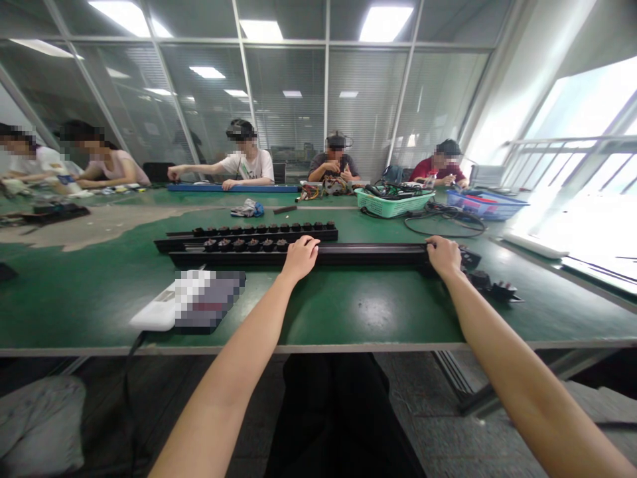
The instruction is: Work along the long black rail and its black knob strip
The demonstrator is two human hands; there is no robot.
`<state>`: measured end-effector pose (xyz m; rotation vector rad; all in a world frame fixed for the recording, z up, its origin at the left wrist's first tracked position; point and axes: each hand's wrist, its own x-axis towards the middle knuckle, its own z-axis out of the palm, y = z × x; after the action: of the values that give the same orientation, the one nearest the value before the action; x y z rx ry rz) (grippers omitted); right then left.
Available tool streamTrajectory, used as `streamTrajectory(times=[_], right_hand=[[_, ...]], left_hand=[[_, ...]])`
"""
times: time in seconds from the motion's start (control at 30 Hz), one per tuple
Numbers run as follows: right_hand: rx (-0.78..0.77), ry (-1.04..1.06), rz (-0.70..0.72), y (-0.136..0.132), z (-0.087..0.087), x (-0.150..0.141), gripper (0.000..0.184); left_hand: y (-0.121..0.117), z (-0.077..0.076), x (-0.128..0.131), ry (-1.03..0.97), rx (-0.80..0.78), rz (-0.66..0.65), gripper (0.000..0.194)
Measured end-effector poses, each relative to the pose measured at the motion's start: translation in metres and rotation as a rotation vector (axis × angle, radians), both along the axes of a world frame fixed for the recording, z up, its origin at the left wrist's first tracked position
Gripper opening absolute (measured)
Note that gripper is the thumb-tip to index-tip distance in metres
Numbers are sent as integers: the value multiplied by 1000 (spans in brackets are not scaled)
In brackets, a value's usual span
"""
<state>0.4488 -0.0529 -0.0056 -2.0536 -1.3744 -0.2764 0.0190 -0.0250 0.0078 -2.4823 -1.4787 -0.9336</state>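
Observation:
A long black rail (368,255) lies across the green table in front of me. Round, dark, socket-like pieces (239,245) sit in its left part, and the stretch between my hands shows none. My left hand (300,257) is closed over the rail near its middle, just right of the last of these pieces. At the right end, my right hand (444,255) grips the same rail with bent fingers. Behind it lies a second black rail (318,235) with a row of similar pieces. Loose black pieces (502,291) rest to the right of my right hand.
A white device (156,309) and a blurred dark item lie near the front edge at left. Farther back are a crumpled cloth (247,209), a green basket (393,204) of cables and a blue basket (488,207). Several people sit along the far side.

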Motion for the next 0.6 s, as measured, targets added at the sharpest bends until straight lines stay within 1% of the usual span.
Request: streamTrajectory(times=[0.3, 0.47, 0.53, 0.6], right_hand=[[-14, -28, -24, 1, 2, 1, 44], [-87, -22, -24, 7, 6, 9, 43], [-90, -25, 9, 10, 8, 20, 40], [-81, -30, 87, 13, 10, 33, 35]], left_hand=[[1, -2, 0, -3, 15, -3, 39], [1, -1, 0, 0, 6, -2, 39], [1, -1, 0, 0, 3, -1, 39], [1, -1, 0, -1, 3, 1, 39]])
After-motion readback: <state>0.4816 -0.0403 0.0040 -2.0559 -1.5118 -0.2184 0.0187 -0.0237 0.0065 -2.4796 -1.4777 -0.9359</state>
